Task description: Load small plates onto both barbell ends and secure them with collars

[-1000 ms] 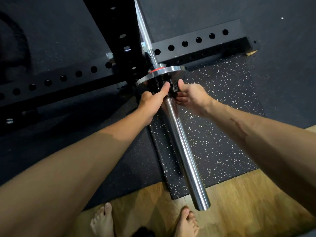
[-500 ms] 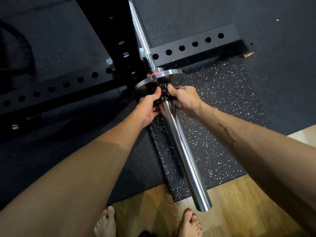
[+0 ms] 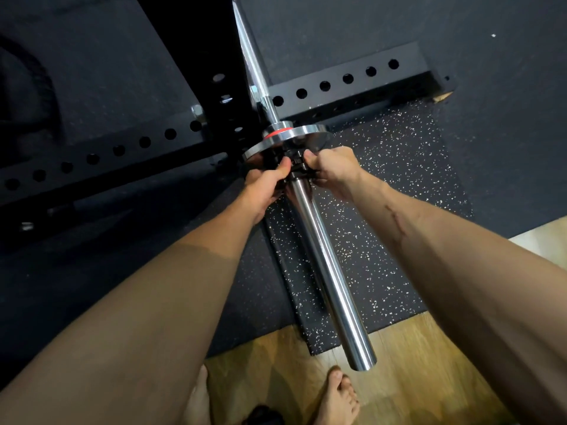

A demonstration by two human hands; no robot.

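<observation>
The chrome barbell sleeve (image 3: 325, 271) points toward me, its open end above my feet. A small steel plate (image 3: 302, 137) sits at the sleeve's inner end, against a shoulder with a red ring. Right in front of the plate a black collar (image 3: 297, 165) wraps the sleeve. My left hand (image 3: 266, 184) grips the collar from the left and my right hand (image 3: 333, 170) grips it from the right, thumbs on top. Most of the collar is hidden by my fingers.
A black rack upright (image 3: 196, 56) and a perforated base beam (image 3: 352, 84) lie behind the plate. Under the sleeve is a speckled rubber mat (image 3: 383, 191). Wooden floor (image 3: 414, 363) and my bare feet (image 3: 340, 394) are at the bottom.
Both hands have closed in on the collar and pressed it up against the plate; the thumbs have come closer together on top of it.
</observation>
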